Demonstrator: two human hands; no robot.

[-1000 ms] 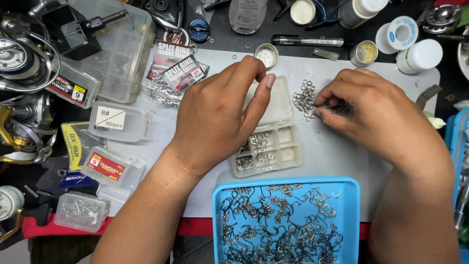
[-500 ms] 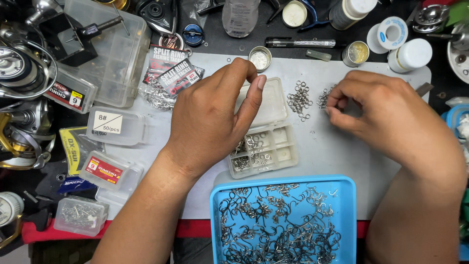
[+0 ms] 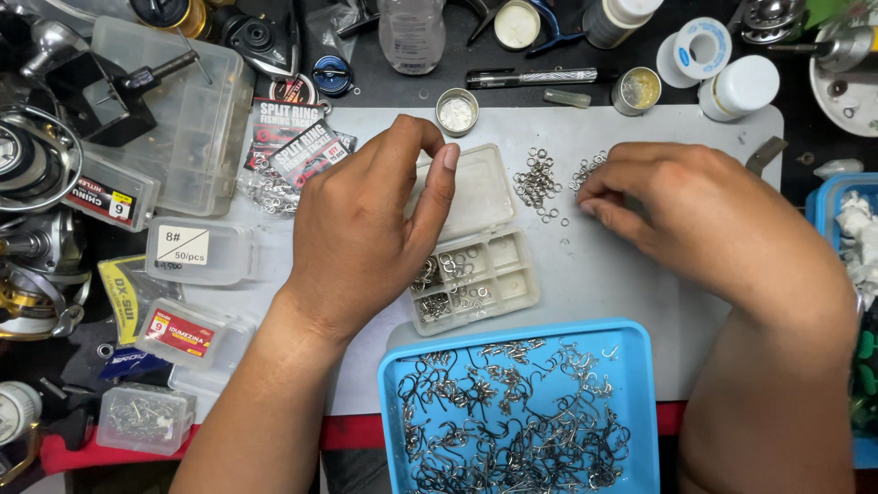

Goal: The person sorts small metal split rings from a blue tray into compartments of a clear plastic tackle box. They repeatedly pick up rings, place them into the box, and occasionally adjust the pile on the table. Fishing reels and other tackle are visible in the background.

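Observation:
My left hand [image 3: 366, 229] rests over the left side of a small clear compartment box [image 3: 485, 265], its lid [image 3: 480, 187] folded back; the fingers are curled together near the lid's top edge with nothing seen in them. The box's cells hold small metal rings. My right hand [image 3: 704, 215] lies on the grey mat [image 3: 594, 284], fingertips pinched at the right part of a loose heap of split rings [image 3: 540, 183]. Whether a ring sits between the fingers is hidden.
A blue tray [image 3: 631, 366] full of fish hooks sits at the near edge. Small clear boxes [image 3: 197, 249], ring packets [image 3: 297, 146] and fishing reels [image 3: 32, 174] crowd the left. Small tins [image 3: 455, 112], a pen, bottles and spools line the far side.
My right hand has slid to the right and away from the box, spreading the ring heap. My left hand stays on the box.

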